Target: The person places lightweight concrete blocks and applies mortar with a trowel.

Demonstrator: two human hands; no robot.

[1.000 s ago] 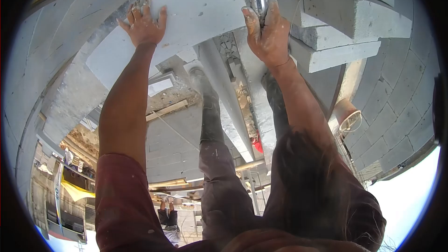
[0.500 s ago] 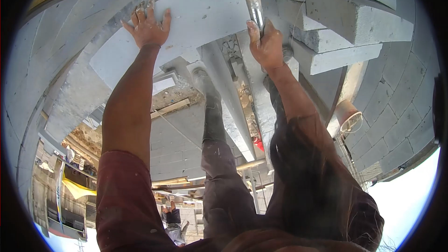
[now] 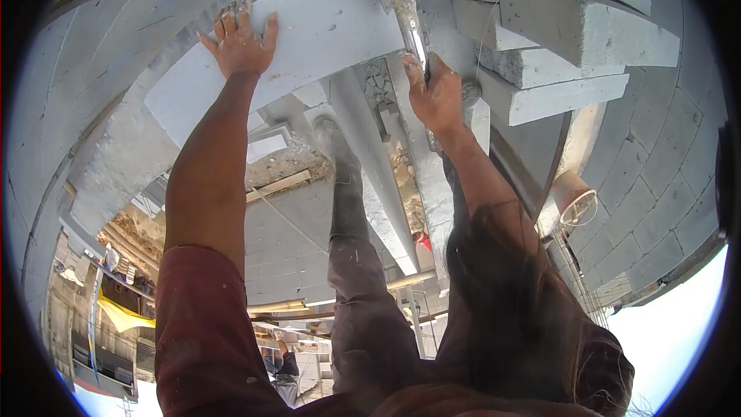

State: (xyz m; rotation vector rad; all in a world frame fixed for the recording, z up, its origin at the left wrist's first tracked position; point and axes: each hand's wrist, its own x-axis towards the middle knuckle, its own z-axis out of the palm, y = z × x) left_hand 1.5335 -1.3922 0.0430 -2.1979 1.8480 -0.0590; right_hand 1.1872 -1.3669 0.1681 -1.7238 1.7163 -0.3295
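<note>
My left hand (image 3: pixel 243 50) lies with spread fingers on the top of a large pale grey block (image 3: pixel 332 19), its fingertips near the far edge. The fingers are dusted with mortar. My right hand (image 3: pixel 437 96) is closed around the handle of a hammer (image 3: pixel 417 35), which has a shiny metal shaft and a head crusted with dried mortar. The hammer head is at the right end of the block and overlaps it in this view. The lower handle is partly hidden by my fingers.
Several pale blocks (image 3: pixel 587 27) are stacked at the upper right. A bucket (image 3: pixel 575 199) stands at the right, beside a grey block wall (image 3: pixel 644 162). Between my legs runs a long beam (image 3: pixel 370 177), near rubble (image 3: pixel 378 81). Another person (image 3: pixel 285 367) is visible far below.
My right hand and the hammer have drawn back slightly toward me, bringing more of the hammer head into view. My left hand stays spread on the block. The view has shifted a little.
</note>
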